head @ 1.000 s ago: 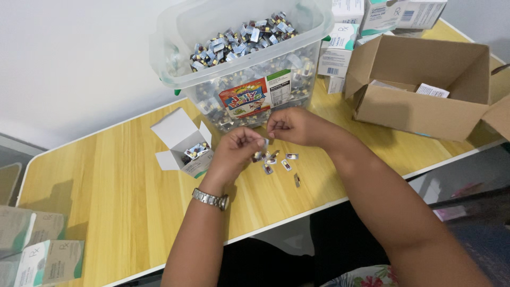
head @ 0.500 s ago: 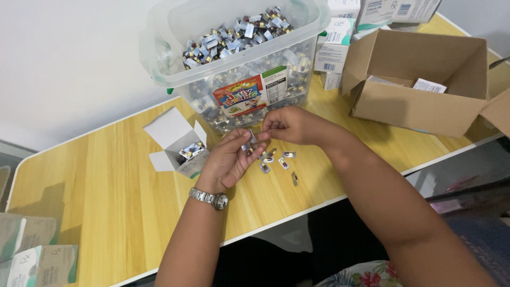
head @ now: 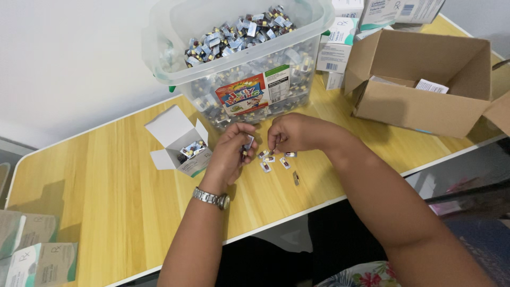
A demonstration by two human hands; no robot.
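My left hand (head: 232, 153), with a metal watch on its wrist, holds several small vials (head: 248, 143) pinched between its fingers. My right hand (head: 291, 133) sits close beside it, fingertips curled down onto a loose vial at the top of a small scatter of vials (head: 279, 162) on the wooden table (head: 95, 186). Left of my left hand stands a small open white carton (head: 183, 143) with a few vials inside. Behind both hands is a large clear plastic tub (head: 239, 58) heaped with the same small vials.
An open brown cardboard box (head: 425, 85) sits at the right. Small white cartons (head: 340, 48) are stacked behind the tub, and flat cartons (head: 32, 255) lie at the left front corner. The table's front edge runs just below my forearms.
My hands have drawn slightly apart and lowered toward the scattered vials; my right hand's fingertips now reach down onto the table. The view has shifted a little.
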